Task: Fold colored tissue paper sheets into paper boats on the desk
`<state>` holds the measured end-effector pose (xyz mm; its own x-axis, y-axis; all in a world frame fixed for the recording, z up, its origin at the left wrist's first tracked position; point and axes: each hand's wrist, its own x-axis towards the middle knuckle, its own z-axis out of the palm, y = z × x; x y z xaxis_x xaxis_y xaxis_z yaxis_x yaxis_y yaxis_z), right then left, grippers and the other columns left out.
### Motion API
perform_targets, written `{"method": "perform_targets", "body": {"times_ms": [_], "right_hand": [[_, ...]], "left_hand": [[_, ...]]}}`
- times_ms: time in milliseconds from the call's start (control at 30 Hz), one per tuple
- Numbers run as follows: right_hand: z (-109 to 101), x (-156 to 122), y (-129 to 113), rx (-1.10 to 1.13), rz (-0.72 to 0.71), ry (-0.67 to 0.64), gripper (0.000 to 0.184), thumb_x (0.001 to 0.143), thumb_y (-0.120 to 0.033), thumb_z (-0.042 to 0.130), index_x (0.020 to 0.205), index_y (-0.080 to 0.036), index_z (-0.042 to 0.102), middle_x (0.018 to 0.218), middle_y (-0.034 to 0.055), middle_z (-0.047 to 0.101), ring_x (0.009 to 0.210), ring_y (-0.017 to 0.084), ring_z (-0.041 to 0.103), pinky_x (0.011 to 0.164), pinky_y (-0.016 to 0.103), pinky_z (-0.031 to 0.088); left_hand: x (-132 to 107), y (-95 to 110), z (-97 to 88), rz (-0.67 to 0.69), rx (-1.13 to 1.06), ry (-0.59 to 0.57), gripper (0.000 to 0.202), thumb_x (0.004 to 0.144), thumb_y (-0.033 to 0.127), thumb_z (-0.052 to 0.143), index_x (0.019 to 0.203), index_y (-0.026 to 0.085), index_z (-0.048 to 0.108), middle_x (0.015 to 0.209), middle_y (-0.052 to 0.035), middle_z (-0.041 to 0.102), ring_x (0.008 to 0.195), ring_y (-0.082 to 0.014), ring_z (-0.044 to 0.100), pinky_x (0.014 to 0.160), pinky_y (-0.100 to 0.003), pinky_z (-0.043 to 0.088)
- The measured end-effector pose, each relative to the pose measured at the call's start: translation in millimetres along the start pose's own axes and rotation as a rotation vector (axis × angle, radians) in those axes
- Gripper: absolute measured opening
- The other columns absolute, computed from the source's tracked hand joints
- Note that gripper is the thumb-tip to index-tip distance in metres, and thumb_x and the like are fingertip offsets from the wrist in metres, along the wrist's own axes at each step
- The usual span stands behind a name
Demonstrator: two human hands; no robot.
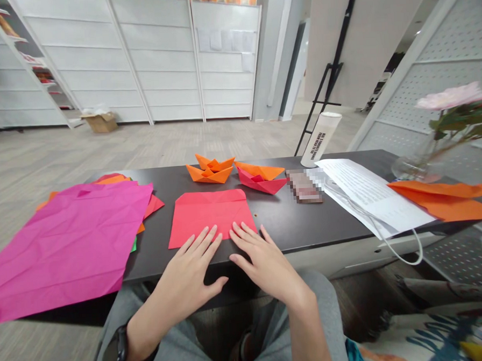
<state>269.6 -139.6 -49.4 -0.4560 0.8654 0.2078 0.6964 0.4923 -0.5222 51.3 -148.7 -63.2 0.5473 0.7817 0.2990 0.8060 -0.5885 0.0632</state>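
A red sheet of paper (210,217) lies flat on the dark table in front of me, with a fold along its far edge. The fingertips of my left hand (191,272) rest on its near edge, fingers stretched out and thumb apart. Beside it, my right hand (263,263) lies on the near right part of the paper, also with fingers spread. Neither hand grips anything. Just beyond the sheet stand an orange paper boat (211,170) and a red and orange paper boat (262,179).
Magenta paper (78,232) covers a stack of coloured sheets at left, overhanging the table (308,228). To the right are a blurred-out flat item (305,187), a white cylinder (322,138), printed sheets (366,190) with a white cable, orange paper (448,199) and a flower vase (413,163).
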Motion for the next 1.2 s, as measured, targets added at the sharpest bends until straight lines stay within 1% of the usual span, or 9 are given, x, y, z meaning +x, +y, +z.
{"method": "perform_targets", "body": {"times_ms": [267, 433, 567, 667, 767, 900, 1000, 1100, 1200], "right_hand": [[-15.2, -10.2, 18.3, -0.018, 0.070, 0.038, 0.039, 0.098, -0.035, 0.051, 0.137, -0.030, 0.055, 0.145, 0.0051, 0.052, 0.140, 0.023, 0.041, 0.119, 0.059, 0.013], [-18.5, -3.7, 14.7, -0.018, 0.067, 0.098, 0.026, 0.100, -0.029, 0.048, 0.110, -0.029, 0.072, 0.120, 0.0022, 0.069, 0.132, 0.023, 0.049, 0.119, 0.062, 0.007], [-16.4, 3.4, 12.9, -0.019, 0.075, 0.174, 0.030, 0.098, -0.031, 0.051, 0.083, -0.024, 0.076, 0.104, 0.0037, 0.069, 0.124, 0.023, 0.056, 0.120, 0.059, 0.008], [-11.8, 7.8, 13.4, 0.040, 0.023, 0.163, 0.036, 0.098, -0.035, 0.051, 0.072, -0.021, 0.073, 0.125, 0.0061, 0.064, 0.134, 0.025, 0.047, 0.119, 0.056, 0.018], [-11.2, 8.9, 13.3, 0.095, -0.003, 0.109, 0.033, 0.097, -0.037, 0.052, 0.072, -0.020, 0.065, 0.131, 0.0063, 0.063, 0.134, 0.025, 0.047, 0.116, 0.054, 0.026], [-18.9, 5.5, 11.1, 0.139, -0.015, 0.110, 0.027, 0.098, -0.033, 0.052, 0.076, -0.022, 0.062, 0.095, 0.0006, 0.074, 0.095, 0.016, 0.068, 0.114, 0.045, 0.031], [-21.3, 3.2, 11.1, 0.153, -0.049, 0.125, 0.014, 0.094, -0.035, 0.059, 0.096, -0.025, 0.069, 0.106, 0.0010, 0.073, 0.107, 0.017, 0.065, 0.115, 0.045, 0.030], [-20.0, 1.9, 12.3, 0.134, -0.087, 0.037, 0.041, 0.082, -0.044, 0.072, 0.119, -0.027, 0.067, 0.130, 0.0057, 0.065, 0.131, 0.025, 0.051, 0.117, 0.052, 0.024], [-23.4, -0.4, 11.7, 0.162, -0.148, -0.052, 0.066, 0.067, -0.055, 0.080, 0.124, -0.027, 0.065, 0.127, 0.0069, 0.067, 0.127, 0.027, 0.055, 0.119, 0.052, 0.021]], "left_hand": [[-45.8, -28.3, -12.7, -0.059, 0.115, 0.004, 0.079, 0.085, 0.040, 0.062, 0.153, 0.022, 0.026, 0.153, -0.0127, 0.042, 0.135, -0.0306, 0.047, 0.109, -0.049, 0.042], [-70.0, -28.3, -24.5, -0.054, 0.189, 0.033, 0.073, 0.088, 0.043, 0.058, 0.152, 0.021, 0.029, 0.146, -0.0122, 0.051, 0.127, -0.0319, 0.056, 0.103, -0.049, 0.048], [-62.9, -17.7, -29.8, -0.083, 0.191, 0.093, 0.061, 0.090, 0.049, 0.054, 0.141, 0.018, 0.047, 0.135, -0.0155, 0.062, 0.121, -0.0350, 0.060, 0.105, -0.050, 0.044], [-41.6, -3.6, -25.2, -0.077, 0.160, 0.108, 0.057, 0.091, 0.046, 0.053, 0.140, 0.017, 0.048, 0.137, -0.0161, 0.059, 0.123, -0.0340, 0.059, 0.104, -0.049, 0.046], [-24.6, 8.0, -14.2, -0.036, 0.139, 0.075, 0.054, 0.091, 0.040, 0.054, 0.141, 0.018, 0.047, 0.139, -0.0142, 0.058, 0.124, -0.0320, 0.057, 0.099, -0.045, 0.050], [-24.2, 6.4, -4.4, -0.050, 0.133, 0.068, 0.047, 0.092, 0.035, 0.054, 0.135, 0.016, 0.054, 0.127, -0.0152, 0.066, 0.121, -0.0332, 0.060, 0.097, -0.046, 0.052], [-30.1, -4.2, -7.4, -0.024, 0.103, 0.031, 0.039, 0.094, 0.027, 0.047, 0.129, 0.015, 0.059, 0.124, -0.0146, 0.067, 0.121, -0.0323, 0.060, 0.097, -0.046, 0.052], [-29.9, -16.9, -16.7, -0.014, 0.008, -0.028, 0.034, 0.097, 0.025, 0.041, 0.117, 0.018, 0.067, 0.123, -0.0113, 0.069, 0.123, -0.0288, 0.060, 0.098, -0.042, 0.053], [-21.7, -30.0, -26.8, -0.061, -0.125, -0.062, 0.034, 0.099, 0.031, 0.039, 0.108, 0.021, 0.070, 0.124, -0.0083, 0.069, 0.118, -0.0249, 0.063, 0.096, -0.037, 0.054]]}}
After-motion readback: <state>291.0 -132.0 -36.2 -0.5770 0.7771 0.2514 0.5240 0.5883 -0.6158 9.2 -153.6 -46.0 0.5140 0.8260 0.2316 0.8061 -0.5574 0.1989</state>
